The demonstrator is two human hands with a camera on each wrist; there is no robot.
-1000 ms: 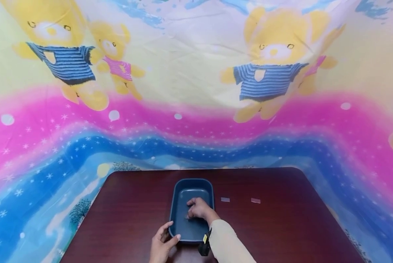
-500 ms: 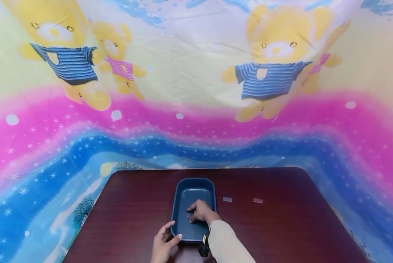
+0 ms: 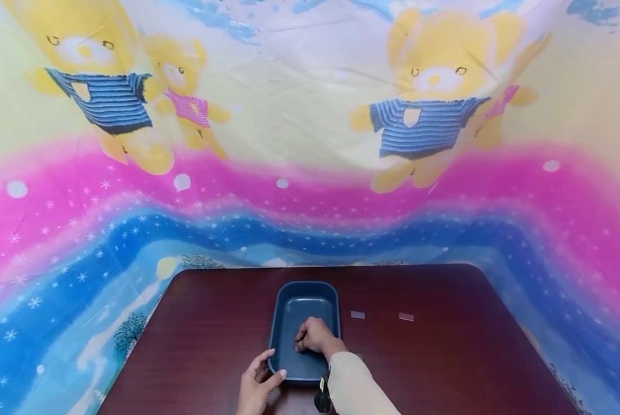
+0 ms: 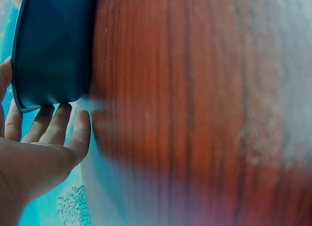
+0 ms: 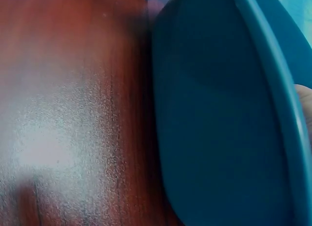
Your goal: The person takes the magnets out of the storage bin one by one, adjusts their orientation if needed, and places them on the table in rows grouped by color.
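A dark blue-green rectangular tray (image 3: 310, 366) sits on the table. My left hand (image 3: 255, 389) holds its near left corner, with the thumb by the near rim and a finger along the left side. In the left wrist view, the fingers of that hand (image 4: 36, 160) are spread against the tray's outer wall. My right hand (image 3: 317, 335) reaches inside the tray, thumb and fingertips brought together low over its floor. A small grey disc (image 3: 296, 346) shows only slightly at those fingertips. In the right wrist view the tray wall (image 5: 219, 114) hides most of this hand.
Two small flat translucent pieces, one greyish (image 3: 358, 315) and one pinkish (image 3: 406, 317), lie on the dark red-brown table (image 3: 444, 357) to the tray's right. A cloth (image 3: 310, 144) printed with bears hangs behind. A black wrist camera (image 3: 322, 396) sits below the right sleeve.
My right thumb and forefinger were parted around the small disc half a second ago; now they have come together over it. The left hand and the tray stay put.
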